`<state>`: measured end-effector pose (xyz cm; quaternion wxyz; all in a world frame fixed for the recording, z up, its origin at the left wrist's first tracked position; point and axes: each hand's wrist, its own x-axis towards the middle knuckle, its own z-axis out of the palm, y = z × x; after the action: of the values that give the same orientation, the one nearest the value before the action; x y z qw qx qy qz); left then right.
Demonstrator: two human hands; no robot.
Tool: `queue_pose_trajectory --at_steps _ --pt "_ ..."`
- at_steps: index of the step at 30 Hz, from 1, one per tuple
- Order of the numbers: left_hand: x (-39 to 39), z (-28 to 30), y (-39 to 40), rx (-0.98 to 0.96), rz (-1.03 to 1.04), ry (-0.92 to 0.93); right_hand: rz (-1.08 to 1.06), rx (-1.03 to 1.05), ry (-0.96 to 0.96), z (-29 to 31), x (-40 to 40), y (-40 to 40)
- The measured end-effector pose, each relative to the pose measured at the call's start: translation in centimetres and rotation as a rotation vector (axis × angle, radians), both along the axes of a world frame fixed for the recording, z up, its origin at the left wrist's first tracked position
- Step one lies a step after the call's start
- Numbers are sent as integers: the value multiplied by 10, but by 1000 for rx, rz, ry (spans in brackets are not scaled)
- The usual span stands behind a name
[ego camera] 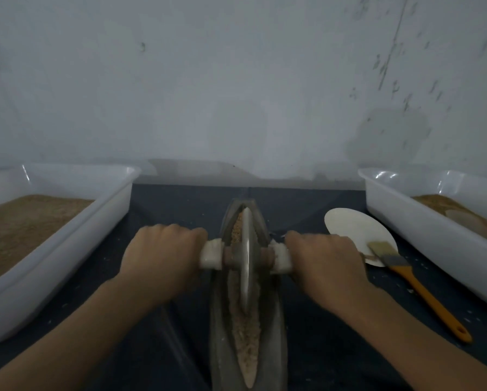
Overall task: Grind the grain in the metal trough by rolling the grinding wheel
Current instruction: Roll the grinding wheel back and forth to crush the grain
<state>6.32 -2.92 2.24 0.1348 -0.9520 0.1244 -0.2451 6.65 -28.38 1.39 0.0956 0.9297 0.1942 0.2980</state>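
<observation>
Both hands curl tight round the axle handles: the left hand [163,252] grips the white-wrapped left handle [211,253], the right hand [324,259] the right one. Between the fingers [180,231] stands the grinding wheel [246,261], upright in the metal trough [217,334], with grain [246,342] beneath it. Beyond the right fingers a brush [406,275] lies across a white plate [352,230]; white trays [67,221] flank the worktop [180,204].

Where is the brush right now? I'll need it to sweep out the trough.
In the head view the brush lies right of the trough, its bristles on the white plate, beside the right hand.
</observation>
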Motion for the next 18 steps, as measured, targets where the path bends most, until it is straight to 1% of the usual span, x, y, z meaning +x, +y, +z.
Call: queue_pose_trajectory --at_steps 2,4,7,11,13,15,16,18 --pt "21 -4 -1 -20 7 -20 -15 -52 -18 2 26 4" --pt "37 -6 -1 -23 8 -57 -54 -56 -15 6 44 8" --pt "45 -7 0 -59 7 -76 -94 -76 -15 12 49 13" --pt "20 -11 3 -128 10 -15 -18 -70 94 21 21 14" --pt "1 -10 5 -116 -12 0 6 -62 135 19 0 11" --pt "-20 -5 5 -63 -97 -17 35 -31 85 15 -24 5" --pt "-29 -1 5 -69 -153 -21 65 -3 47 13 -34 2" --pt "-40 3 5 -84 -188 -29 102 15 -13 11 -46 -1"
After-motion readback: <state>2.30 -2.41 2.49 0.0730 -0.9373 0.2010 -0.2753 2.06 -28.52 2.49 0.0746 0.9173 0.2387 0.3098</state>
